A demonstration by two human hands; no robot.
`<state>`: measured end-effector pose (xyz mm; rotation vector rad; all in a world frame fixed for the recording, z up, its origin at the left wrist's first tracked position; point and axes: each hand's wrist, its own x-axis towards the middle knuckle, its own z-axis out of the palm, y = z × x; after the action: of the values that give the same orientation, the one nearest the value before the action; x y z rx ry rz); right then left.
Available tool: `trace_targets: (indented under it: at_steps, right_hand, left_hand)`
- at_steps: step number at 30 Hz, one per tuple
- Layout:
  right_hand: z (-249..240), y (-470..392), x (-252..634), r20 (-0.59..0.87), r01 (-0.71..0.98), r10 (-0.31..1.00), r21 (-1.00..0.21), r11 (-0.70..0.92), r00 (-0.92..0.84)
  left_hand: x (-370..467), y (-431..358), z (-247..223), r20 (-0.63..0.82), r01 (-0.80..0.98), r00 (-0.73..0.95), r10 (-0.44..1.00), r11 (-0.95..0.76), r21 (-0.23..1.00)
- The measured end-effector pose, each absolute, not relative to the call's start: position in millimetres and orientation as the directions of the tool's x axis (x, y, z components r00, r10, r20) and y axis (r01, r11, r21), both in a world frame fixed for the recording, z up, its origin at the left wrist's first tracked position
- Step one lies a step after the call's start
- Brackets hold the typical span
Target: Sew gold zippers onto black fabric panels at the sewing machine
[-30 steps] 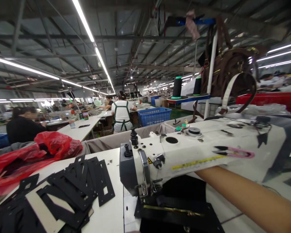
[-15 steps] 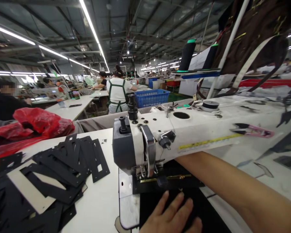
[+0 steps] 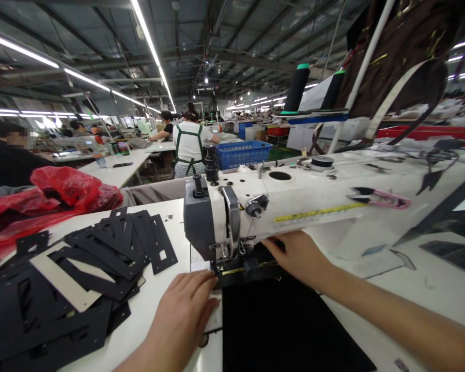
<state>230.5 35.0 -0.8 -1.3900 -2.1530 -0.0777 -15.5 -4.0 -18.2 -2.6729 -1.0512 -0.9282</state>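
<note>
Black fabric (image 3: 279,325) lies under the presser foot of a white sewing machine (image 3: 318,206), with a gold-toothed zipper (image 3: 232,270) running across it near the needle. At the zipper's left end, my left hand (image 3: 186,305) has its fingers together and closed on the fabric's edge, thumb underneath. On the other side of the needle, my right hand (image 3: 300,258) reaches below the machine arm. Its thumb and forefinger are stretched out and apart on the fabric; the other fingers are hidden. A small dark block (image 3: 251,264) sits at the zipper beside the foot.
Black cut-out frames (image 3: 101,253) lie piled on the white table to the left, behind them a red plastic bag (image 3: 70,191). Pink-handled thread snips (image 3: 387,198) rest against the machine arm. A blue basket (image 3: 242,155) and co-workers are farther back.
My left hand has moved left and forward, off the fabric's middle to the zipper's left end. My right hand has come out from behind the machine arm into sight.
</note>
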Motion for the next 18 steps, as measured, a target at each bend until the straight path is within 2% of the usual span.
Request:
trace_targets:
  at_steps: [2, 5, 8, 10, 14, 18]
  right_hand:
    - [-6.0, 9.1, 219.2, 0.478, 0.780, 0.778, -0.260, 0.569, -0.408]
    - [-15.2, -18.1, 196.7, 0.461, 0.704, 0.718, -0.244, 0.667, -0.521]
    - [-18.7, -15.7, 178.7, 0.350, 0.764, 0.784, -0.230, 0.602, -0.512]
    - [-17.8, -5.6, 172.4, 0.274, 0.790, 0.818, -0.236, 0.567, -0.505]
    - [-17.6, 1.5, 170.7, 0.258, 0.770, 0.805, -0.243, 0.590, -0.535]
    - [-21.4, -9.3, 173.8, 0.332, 0.732, 0.751, -0.210, 0.649, -0.570]
  left_hand:
    - [-17.4, 5.7, -19.6, 0.563, 0.625, 0.617, 0.550, -0.777, 0.075]
    - [-11.7, 12.3, -17.1, 0.541, 0.651, 0.563, 0.625, -0.738, 0.176]
    - [-7.5, 12.0, -10.8, 0.484, 0.734, 0.417, 0.769, -0.599, 0.320]
    - [-7.4, 11.4, -8.9, 0.470, 0.748, 0.375, 0.799, -0.560, 0.356]
    - [-9.5, 11.2, -15.2, 0.509, 0.694, 0.437, 0.742, -0.638, 0.334]
    - [-9.1, 10.7, -26.8, 0.521, 0.668, 0.536, 0.664, -0.711, 0.219]
